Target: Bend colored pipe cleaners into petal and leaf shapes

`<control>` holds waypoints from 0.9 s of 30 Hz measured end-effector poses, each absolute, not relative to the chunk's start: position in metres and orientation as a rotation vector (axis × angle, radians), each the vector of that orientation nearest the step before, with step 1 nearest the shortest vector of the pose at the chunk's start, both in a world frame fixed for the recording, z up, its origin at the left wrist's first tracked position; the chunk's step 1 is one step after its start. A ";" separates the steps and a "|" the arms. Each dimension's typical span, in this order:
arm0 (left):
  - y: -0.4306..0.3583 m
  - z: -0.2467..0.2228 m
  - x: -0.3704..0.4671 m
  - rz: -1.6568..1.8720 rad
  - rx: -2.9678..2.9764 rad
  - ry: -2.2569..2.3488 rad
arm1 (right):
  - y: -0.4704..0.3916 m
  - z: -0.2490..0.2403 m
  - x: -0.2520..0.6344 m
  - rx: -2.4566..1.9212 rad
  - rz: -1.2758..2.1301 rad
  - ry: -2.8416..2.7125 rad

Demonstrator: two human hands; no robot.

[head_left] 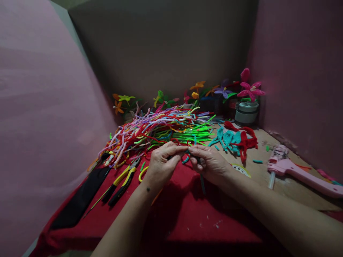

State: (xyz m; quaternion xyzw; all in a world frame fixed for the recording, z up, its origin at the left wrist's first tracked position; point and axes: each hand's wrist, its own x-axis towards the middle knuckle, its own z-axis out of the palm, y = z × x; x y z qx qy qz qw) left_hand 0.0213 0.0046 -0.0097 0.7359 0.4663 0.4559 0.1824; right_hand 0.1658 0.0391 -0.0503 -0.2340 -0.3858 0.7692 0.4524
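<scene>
My left hand (164,161) and my right hand (207,160) meet over the middle of the red cloth (187,203), their fingertips pinched together. Between them is a pipe cleaner piece (185,159) in teal and red, partly hidden by the fingers. A teal end (202,184) hangs below my right hand. Just behind the hands lies a heap of many-coloured pipe cleaners (150,125), with bright green ones (195,132) at its right side.
Pliers (124,182), a yellow-handled tool (143,173) and a black case (80,200) lie left. Right, a board (259,182) holds teal loops (229,139), red loops (243,142) and a pink glue gun (302,175). Pipe-cleaner flowers (250,90) stand behind.
</scene>
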 end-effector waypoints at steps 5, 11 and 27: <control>0.005 -0.013 0.021 1.278 2.208 1.376 | 0.040 -0.051 0.165 -0.581 1.888 -0.929; 0.006 -0.016 0.022 1.297 2.195 1.420 | 0.039 -0.051 0.164 -0.582 1.893 -0.883; 0.001 -0.007 0.025 1.198 1.744 1.358 | 0.032 -0.047 0.162 -0.556 1.822 -0.980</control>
